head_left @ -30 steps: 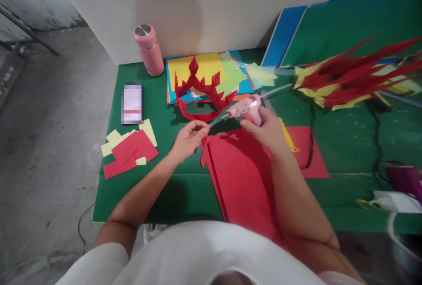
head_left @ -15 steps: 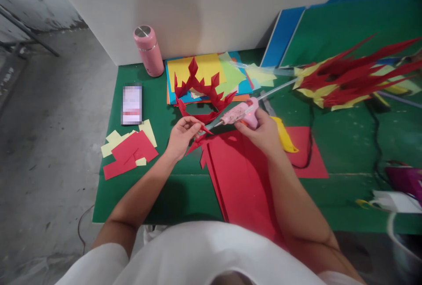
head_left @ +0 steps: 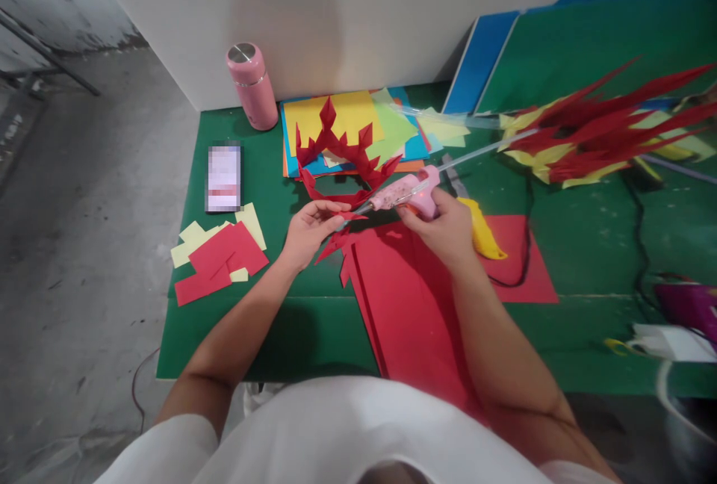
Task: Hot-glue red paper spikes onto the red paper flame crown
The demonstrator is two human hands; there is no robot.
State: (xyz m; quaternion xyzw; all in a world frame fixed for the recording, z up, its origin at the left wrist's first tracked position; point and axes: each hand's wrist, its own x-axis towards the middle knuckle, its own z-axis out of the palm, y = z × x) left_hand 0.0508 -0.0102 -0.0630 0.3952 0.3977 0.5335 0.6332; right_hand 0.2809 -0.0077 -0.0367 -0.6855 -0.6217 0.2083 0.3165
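My left hand [head_left: 314, 231] is closed, pinching a small folded red paper piece [head_left: 354, 216] between thumb and fingers. My right hand [head_left: 445, 224] grips a pink hot glue gun [head_left: 411, 191] by its handle, and a clear glue stick [head_left: 487, 146] juts out of its back end. The gun's nozzle is at the folded paper; whether it touches cannot be made out. Just beyond both hands stands a red paper crown [head_left: 328, 142] with pointed folded tips. Another red folded piece [head_left: 334, 245] lies below my left hand.
Large red sheets [head_left: 411, 305] lie in front of me on the green table [head_left: 314, 342]. Coloured paper [head_left: 347, 114], a pink bottle [head_left: 255, 92], a phone [head_left: 224, 178] and cut paper slips [head_left: 224, 260] are around. Red and yellow paper flames [head_left: 594, 133] and a black cord [head_left: 638, 230] are at right.
The glue gun has shifted slightly left, bringing its nozzle to the folded red paper piece. My left hand has turned the piece a little.
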